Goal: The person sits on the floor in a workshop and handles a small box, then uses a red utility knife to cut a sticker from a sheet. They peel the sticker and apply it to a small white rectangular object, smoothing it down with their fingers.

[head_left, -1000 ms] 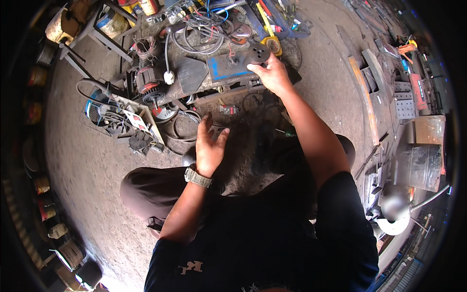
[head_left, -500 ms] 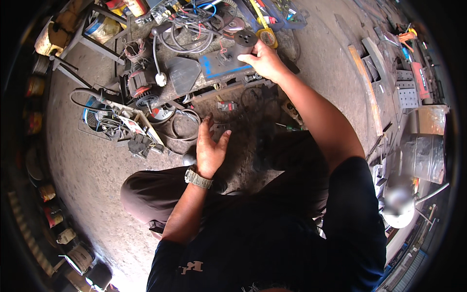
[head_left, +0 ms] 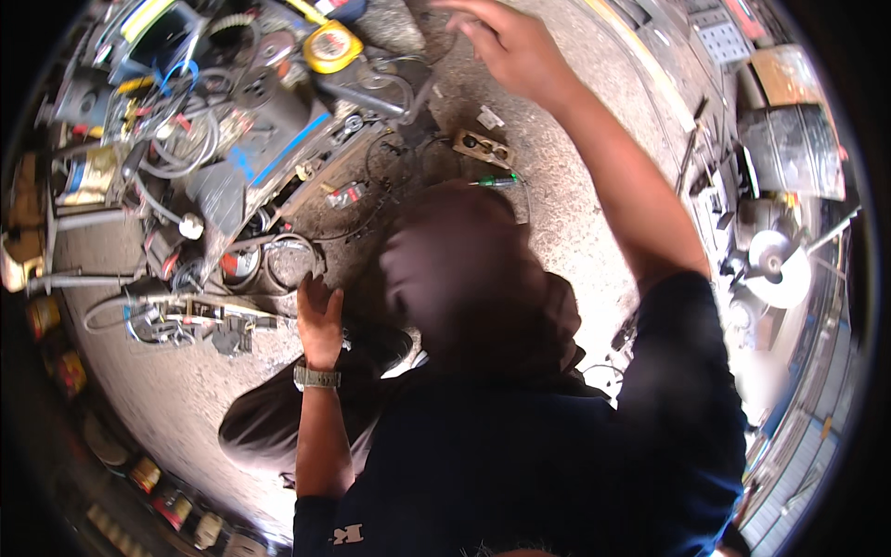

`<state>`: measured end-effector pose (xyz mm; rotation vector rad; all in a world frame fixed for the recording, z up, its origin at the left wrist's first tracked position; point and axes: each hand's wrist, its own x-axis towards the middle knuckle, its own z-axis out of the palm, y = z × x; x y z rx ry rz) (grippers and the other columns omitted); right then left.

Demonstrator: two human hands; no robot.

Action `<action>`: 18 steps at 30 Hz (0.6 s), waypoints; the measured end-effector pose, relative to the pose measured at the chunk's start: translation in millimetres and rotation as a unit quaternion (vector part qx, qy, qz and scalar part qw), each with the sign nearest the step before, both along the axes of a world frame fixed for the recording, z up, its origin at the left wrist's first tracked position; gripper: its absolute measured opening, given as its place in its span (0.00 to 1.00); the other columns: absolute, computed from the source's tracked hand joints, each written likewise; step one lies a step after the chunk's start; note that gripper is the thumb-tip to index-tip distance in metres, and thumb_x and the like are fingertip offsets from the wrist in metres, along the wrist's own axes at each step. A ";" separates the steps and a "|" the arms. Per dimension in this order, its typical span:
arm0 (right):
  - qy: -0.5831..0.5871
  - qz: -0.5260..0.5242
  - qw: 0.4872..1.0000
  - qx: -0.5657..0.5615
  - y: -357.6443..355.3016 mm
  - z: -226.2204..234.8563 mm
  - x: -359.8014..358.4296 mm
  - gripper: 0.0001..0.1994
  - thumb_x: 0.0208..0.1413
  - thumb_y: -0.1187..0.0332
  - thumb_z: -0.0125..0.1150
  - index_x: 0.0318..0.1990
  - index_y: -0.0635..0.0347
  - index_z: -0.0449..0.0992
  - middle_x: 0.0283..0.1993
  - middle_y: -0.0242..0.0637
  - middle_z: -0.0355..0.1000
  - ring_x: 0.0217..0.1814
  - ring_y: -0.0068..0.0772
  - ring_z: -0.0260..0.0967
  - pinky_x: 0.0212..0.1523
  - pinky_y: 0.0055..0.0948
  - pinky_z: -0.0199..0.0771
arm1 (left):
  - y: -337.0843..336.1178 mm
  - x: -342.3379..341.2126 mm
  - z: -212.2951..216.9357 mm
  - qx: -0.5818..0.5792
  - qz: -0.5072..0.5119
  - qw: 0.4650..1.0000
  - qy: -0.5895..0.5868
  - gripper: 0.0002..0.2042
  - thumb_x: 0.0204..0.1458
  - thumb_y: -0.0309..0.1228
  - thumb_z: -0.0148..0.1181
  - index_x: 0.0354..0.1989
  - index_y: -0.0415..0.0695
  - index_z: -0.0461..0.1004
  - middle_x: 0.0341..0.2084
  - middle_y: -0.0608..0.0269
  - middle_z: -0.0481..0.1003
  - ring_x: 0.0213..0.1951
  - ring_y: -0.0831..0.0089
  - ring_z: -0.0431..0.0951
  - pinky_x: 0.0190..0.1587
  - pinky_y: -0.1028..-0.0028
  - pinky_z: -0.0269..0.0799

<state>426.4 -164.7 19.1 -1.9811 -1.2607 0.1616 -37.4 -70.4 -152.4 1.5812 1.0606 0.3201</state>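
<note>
Where the lower edge of the view begins, a dark blue sleeve and shirt (head_left: 520,464) are seen, and a blurred dark shape fills the middle of the picture. From the lower left the left forearm rises, a wristwatch (head_left: 316,377) being worn on it. The left hand (head_left: 318,320) is held open, its fingers loosely spread and nothing gripped; it is placed at the knee of the dark trouser leg (head_left: 278,422), just beside a coil of wire (head_left: 288,263) lying on the concrete floor (head_left: 167,399).

Beyond that hand, a tangle of cables and metal brackets (head_left: 186,316) is spread on the floor to the left, with a small round white knob (head_left: 191,226) a little further on. Near the middle, a green-handled screwdriver (head_left: 494,181) is laid on the floor, and just past it a small brown switch plate (head_left: 483,147) is seen.

Further off, a grey metal block with blue stripes (head_left: 269,153) is found among wires and loose parts, and a yellow tape measure (head_left: 333,46) lies beyond it near the top edge. The right arm is stretched far up across the picture. The right hand (head_left: 506,42) is raised at the top edge, its fingers curled loosely and half open; nothing is seen gripped in it. At the far right, a round metal disc (head_left: 778,269) is seen among stacked goods.
</note>
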 end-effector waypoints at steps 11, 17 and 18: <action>0.314 -0.058 0.817 -0.481 -256.1 -365.4 -112.4 0.29 0.62 0.58 0.67 0.68 0.59 0.71 0.58 0.57 0.78 0.62 0.57 0.76 0.59 0.47 0.77 | 10.2 -14.6 -26.0 -0.151 0.048 0.987 -0.015 0.28 0.66 0.29 0.60 0.71 0.32 0.59 0.58 0.47 0.77 0.58 0.65 0.78 0.60 0.68 0.73; 0.226 0.203 0.896 -0.324 -232.1 -364.3 -161.0 0.14 0.64 0.65 0.58 0.49 0.63 0.83 0.48 0.56 0.81 0.55 0.55 0.80 0.52 0.46 0.78 | 9.9 -29.2 -53.3 -0.114 -0.006 0.993 0.002 0.27 0.65 0.30 0.63 0.70 0.33 0.63 0.57 0.48 0.79 0.57 0.66 0.78 0.60 0.69 0.73; 0.193 0.207 0.897 -0.340 -227.5 -371.5 -168.5 0.14 0.64 0.65 0.57 0.49 0.63 0.83 0.47 0.56 0.81 0.54 0.55 0.80 0.52 0.46 0.78 | 11.8 -38.1 -58.1 -0.106 -0.018 0.994 -0.009 0.27 0.65 0.30 0.64 0.70 0.33 0.63 0.58 0.49 0.79 0.58 0.66 0.78 0.60 0.69 0.73</action>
